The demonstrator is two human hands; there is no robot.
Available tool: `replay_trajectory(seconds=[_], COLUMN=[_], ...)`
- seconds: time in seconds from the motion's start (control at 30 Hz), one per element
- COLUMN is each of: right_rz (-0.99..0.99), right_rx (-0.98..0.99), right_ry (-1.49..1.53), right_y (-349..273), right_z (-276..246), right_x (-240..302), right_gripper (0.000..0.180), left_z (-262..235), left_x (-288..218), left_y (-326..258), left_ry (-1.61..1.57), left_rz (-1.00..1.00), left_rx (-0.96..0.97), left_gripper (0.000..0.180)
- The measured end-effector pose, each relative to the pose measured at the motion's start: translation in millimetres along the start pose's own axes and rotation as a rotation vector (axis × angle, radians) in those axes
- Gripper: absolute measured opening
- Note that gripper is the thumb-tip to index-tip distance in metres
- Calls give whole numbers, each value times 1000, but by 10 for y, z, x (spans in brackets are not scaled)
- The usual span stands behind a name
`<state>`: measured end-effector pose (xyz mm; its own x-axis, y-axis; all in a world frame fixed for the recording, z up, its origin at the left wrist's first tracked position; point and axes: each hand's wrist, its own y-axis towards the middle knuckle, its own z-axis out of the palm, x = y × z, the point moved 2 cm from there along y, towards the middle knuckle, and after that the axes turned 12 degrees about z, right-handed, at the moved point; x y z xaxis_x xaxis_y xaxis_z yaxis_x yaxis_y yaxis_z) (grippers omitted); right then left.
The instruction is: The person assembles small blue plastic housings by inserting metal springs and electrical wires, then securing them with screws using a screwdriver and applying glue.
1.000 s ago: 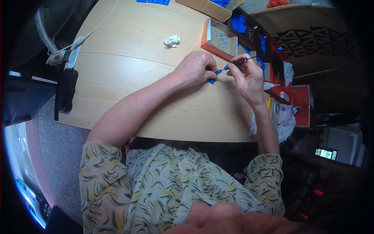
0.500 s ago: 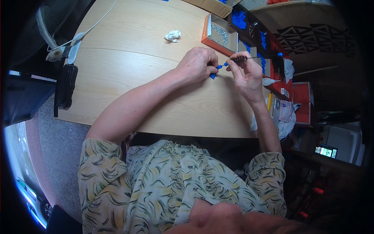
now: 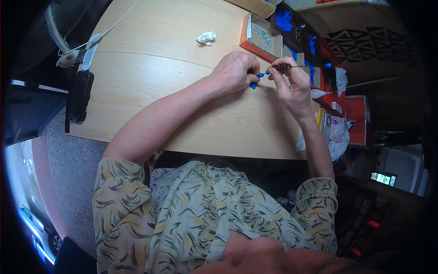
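Note:
Over the right part of the wooden table, my left hand (image 3: pixel 234 71) is closed, its fingertips pinching a small blue piece (image 3: pixel 254 85). Close beside it, my right hand (image 3: pixel 292 90) grips a thin tool (image 3: pixel 283 67) with a dark ribbed section and a slender shaft, which ends in a blue tip (image 3: pixel 328 65) pointing right. Small blue bits (image 3: pixel 261 75) line up between the two hands at the tool's near end. My fingers hide how these parts join.
An orange-sided box (image 3: pixel 249 45) of small silvery pieces lies beyond my hands. Dark trays hold blue parts (image 3: pixel 284 20) at the back right. A crumpled white tissue (image 3: pixel 206 38) lies farther in. A white nozzle bottle (image 3: pixel 319 93) sits right; a power strip (image 3: pixel 90 55) and black case (image 3: pixel 81 98) sit left.
The whole view has shifted slightly. Both hands keep nearly the same pose, with the blue piece and the tool still held close together.

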<state>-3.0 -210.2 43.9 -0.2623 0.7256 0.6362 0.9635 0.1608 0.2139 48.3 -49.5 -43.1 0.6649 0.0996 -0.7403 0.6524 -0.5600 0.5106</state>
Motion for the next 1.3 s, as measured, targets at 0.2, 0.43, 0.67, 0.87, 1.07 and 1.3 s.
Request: replay_trajectory(seconds=[0.2, 0.43, 0.67, 0.87, 1.07, 1.3], right_rz=[-38, 165, 229, 323, 236, 154], right_rx=[-15, 35, 2, 29, 16, 29], right_ry=[-35, 121, 307, 344, 332, 183], right_y=[29, 47, -61, -88, -89, -85], right_z=[-76, -258, -148, -90, -92, -82], right_x=[56, 228, -44, -144, -92, -71], right_gripper=[14, 7, 9, 9, 10, 11], left_z=[-6, -33, -37, -46, -51, -48], left_x=[22, 14, -3, 1, -7, -15], left_y=[15, -16, 11, 5, -6, 0], left_ry=[-5, -50, -51, -54, -23, -40], left_rz=[25, 26, 42, 19, 37, -3], left_rx=[-21, -21, -9, 1, 11, 32], left_gripper=[15, 13, 14, 14, 12, 13])
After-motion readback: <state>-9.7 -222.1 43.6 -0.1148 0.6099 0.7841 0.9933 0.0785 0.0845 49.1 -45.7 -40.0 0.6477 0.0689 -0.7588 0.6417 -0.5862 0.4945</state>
